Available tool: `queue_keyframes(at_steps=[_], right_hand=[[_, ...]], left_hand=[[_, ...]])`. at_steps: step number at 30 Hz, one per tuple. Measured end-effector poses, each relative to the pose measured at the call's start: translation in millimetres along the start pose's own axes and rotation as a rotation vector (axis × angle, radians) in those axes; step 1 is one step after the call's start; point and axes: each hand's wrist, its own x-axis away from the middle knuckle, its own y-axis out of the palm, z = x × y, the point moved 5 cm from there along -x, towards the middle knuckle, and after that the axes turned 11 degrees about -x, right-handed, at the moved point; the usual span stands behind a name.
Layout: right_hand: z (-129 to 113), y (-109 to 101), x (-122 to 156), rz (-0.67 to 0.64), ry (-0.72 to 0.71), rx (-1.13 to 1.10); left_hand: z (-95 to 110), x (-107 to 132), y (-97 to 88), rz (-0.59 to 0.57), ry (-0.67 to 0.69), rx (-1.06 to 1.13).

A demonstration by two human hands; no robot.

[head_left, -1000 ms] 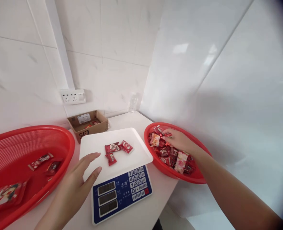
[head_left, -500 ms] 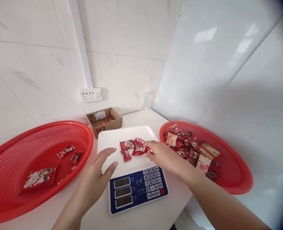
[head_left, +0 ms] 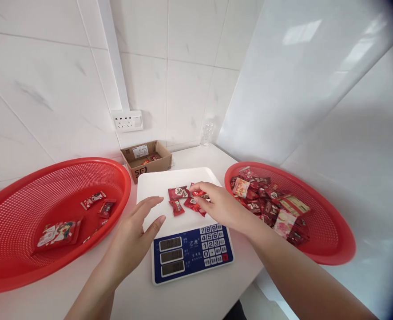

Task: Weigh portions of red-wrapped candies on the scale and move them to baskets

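Note:
My left hand (head_left: 139, 226) is open beside the scale tray's left part, thumb and fingers apart, holding nothing. My right hand (head_left: 218, 204) reaches over the white tray of the digital scale (head_left: 156, 182), thumb and index finger around a red wrapped candy (head_left: 199, 193). Its fingers partly hide the candies there. A larger dark red candy packet (head_left: 179, 192) with pale lettering lies just left of the fingertips. Below it is a small red candy (head_left: 176, 207), and another red wrapped candy (head_left: 193, 205) lies under my right thumb. The scale's blue panel (head_left: 193, 266) has keys and three displays.
A red basket (head_left: 123, 178) at left holds several candy packets. On the right, another red basket (head_left: 343, 235) contains many mixed packets. Behind the scale stand a cardboard box (head_left: 156, 166) with packets inside and a clear plastic bottle (head_left: 207, 132). A socket (head_left: 128, 121) is on the wall.
My right hand has moved left over the candies, covering more of the upper right one. The top display's reading has changed. The view has shifted slightly; my left hand stays open.

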Motion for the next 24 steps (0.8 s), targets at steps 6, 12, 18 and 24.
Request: queue_keyframes(at_steps=[6,12,18,24], right_hand=[[14.2,5.1,-5.5,0.158,0.064,-0.281],[24.4,-17.4,31.4,0.363,0.012,-0.296],[46.2,-20.7,76.7,0.431,0.146,-0.276],[57.4,-22.5,102.7,0.422,0.208,-0.239]], left_hand=[[-1.4,1.7,-3.9,0.029,0.013,-0.024],[-2.6,2.2,-7.0,0.056,0.005,-0.062],[-1.2,3.2,-8.5,0.037,-0.011,-0.069],[8.4,4.2,10.2,-0.133,0.081,-0.11]])
